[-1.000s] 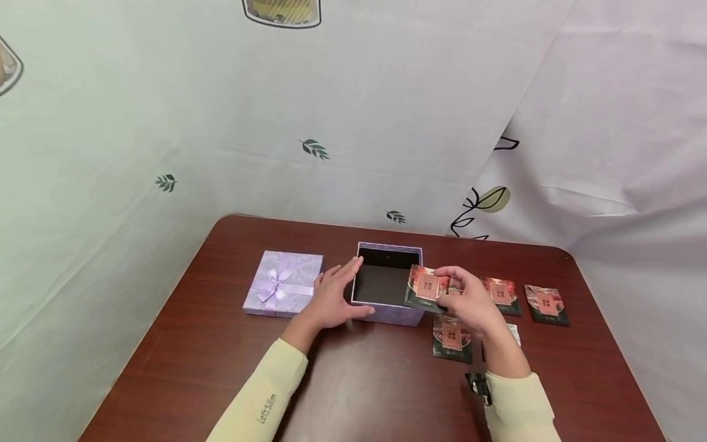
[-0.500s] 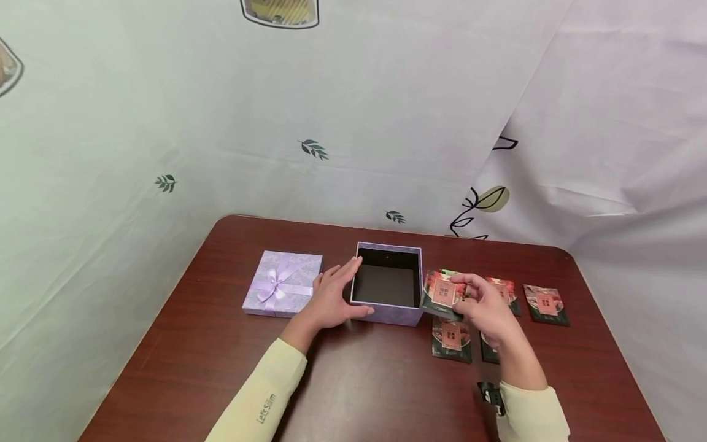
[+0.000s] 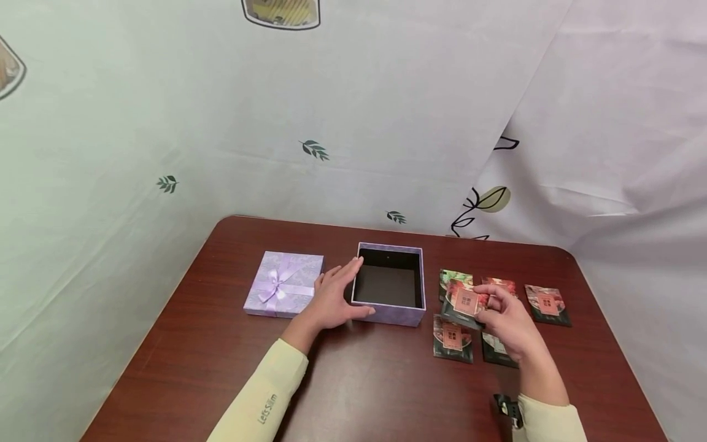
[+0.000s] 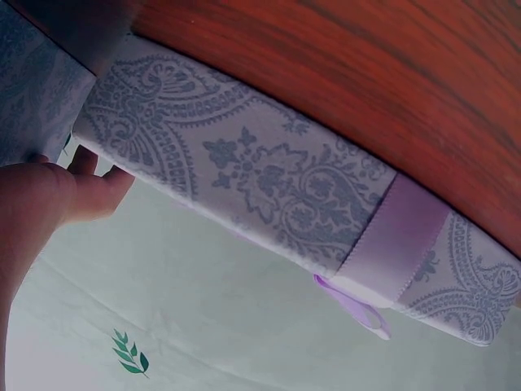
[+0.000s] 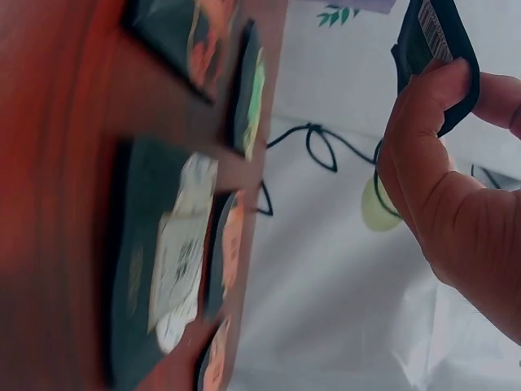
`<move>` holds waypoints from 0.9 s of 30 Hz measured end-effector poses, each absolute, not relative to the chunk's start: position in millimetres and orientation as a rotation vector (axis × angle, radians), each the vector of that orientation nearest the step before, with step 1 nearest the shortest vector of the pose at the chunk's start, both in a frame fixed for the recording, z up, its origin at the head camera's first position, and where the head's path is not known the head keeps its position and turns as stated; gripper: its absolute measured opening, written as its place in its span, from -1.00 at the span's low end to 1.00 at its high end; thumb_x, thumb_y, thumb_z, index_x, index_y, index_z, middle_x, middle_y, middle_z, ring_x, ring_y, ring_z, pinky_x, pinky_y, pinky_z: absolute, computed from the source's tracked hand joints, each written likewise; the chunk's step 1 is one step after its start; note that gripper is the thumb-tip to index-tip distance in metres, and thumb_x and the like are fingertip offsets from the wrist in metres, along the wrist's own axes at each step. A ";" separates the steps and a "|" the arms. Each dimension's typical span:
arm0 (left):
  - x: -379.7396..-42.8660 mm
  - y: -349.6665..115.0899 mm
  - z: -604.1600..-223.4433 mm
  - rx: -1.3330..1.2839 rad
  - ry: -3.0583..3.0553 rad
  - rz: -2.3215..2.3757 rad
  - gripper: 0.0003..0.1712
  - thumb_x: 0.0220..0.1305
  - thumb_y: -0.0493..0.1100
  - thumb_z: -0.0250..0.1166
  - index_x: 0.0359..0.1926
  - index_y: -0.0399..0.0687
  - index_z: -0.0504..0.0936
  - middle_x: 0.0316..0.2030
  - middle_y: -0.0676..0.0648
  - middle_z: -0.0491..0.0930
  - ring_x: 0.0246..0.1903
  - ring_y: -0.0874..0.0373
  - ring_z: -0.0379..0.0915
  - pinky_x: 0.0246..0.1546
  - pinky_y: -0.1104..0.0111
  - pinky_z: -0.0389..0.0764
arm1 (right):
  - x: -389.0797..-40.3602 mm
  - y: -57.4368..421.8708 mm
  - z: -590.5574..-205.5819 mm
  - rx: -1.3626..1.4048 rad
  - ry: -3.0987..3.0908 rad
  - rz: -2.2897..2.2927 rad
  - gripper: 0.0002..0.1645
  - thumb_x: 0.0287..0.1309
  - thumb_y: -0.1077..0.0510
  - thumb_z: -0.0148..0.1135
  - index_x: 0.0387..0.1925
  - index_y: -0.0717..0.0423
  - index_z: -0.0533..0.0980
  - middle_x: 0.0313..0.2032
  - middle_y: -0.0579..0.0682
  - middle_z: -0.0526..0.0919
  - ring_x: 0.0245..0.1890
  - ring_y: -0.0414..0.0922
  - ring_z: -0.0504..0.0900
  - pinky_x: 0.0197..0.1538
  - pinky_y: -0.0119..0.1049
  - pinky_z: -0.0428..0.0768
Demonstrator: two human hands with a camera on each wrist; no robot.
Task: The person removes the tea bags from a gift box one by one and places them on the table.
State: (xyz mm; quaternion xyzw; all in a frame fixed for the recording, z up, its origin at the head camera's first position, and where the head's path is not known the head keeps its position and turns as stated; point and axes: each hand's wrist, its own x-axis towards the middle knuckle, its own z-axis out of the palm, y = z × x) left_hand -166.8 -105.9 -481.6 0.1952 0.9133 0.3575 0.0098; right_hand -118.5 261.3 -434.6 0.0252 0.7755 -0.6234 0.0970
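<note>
My right hand (image 3: 516, 322) pinches a flat sachet (image 3: 463, 304) with a red label between thumb and fingers, right of the box. In the right wrist view a barcode shows on the dark held sachet (image 5: 415, 61), lifted over the others. The purple box (image 3: 394, 316) stands lidless, its dark interior showing. Against its left side rests my left hand (image 3: 330, 299), fingers extended at the left rim and thumb by the front corner. Left of that hand lies the patterned lid (image 3: 301, 270) with a ribbon bow; its side fills much of the left wrist view.
Around my right hand lie several sachets: a green-topped one (image 3: 454, 278), a red one (image 3: 452, 348) in front, a pale-labelled one (image 5: 175, 261), and one at far right (image 3: 547, 304). A draped sheet (image 3: 353, 123) hangs behind the brown table (image 3: 364, 380).
My right hand has carried the sachet rightward from over the box's right edge to above the other sachets. The green-topped sachet has come into view. My left hand has stayed in place.
</note>
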 end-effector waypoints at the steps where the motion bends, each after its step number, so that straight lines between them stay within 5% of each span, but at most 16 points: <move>1: -166.9 -106.1 -481.7 0.611 2.853 1.120 0.24 -0.02 0.31 0.52 0.59 0.19 0.07 0.53 0.04 0.05 0.40 -0.22 0.00 0.26 -0.30 -0.17 | -117.5 264.0 -435.2 0.076 2.307 -1.841 -0.37 0.19 0.52 0.07 0.31 0.36 0.24 -0.41 -0.04 0.41 -0.64 -0.25 0.27 -0.52 -0.35 0.40; 4: -167.1 -106.3 -481.9 0.616 2.858 1.129 0.24 -0.02 0.31 0.52 0.59 0.17 0.07 0.53 0.03 0.06 0.40 -0.23 0.00 0.25 -0.31 -0.17 | -114.2 271.8 -438.3 0.112 2.343 -1.814 -0.38 0.17 0.52 0.06 0.29 0.35 0.26 -0.50 -0.07 0.25 -0.70 -0.25 0.14 -0.55 -0.35 0.35; 11: -166.6 -106.4 -481.0 0.611 2.832 1.126 0.25 0.00 0.31 0.52 0.59 0.18 0.04 0.54 0.05 0.03 0.41 -0.22 -0.02 0.27 -0.28 -0.19 | -104.6 287.5 -450.2 0.208 2.356 -1.772 -0.38 0.22 0.49 0.04 0.32 0.33 0.23 -0.31 0.03 0.52 -0.41 -0.14 0.48 -0.40 -0.24 0.52; 27: -168.1 -106.3 -483.0 0.612 2.841 1.120 0.25 -0.01 0.31 0.52 0.60 0.21 0.04 0.54 0.06 0.02 0.41 -0.16 -0.02 0.28 -0.25 -0.18 | -94.7 320.3 -464.3 0.294 2.497 -1.702 -0.44 0.24 0.48 0.05 0.28 0.40 0.25 -0.34 -0.08 0.57 -0.48 -0.27 0.47 -0.44 -0.35 0.46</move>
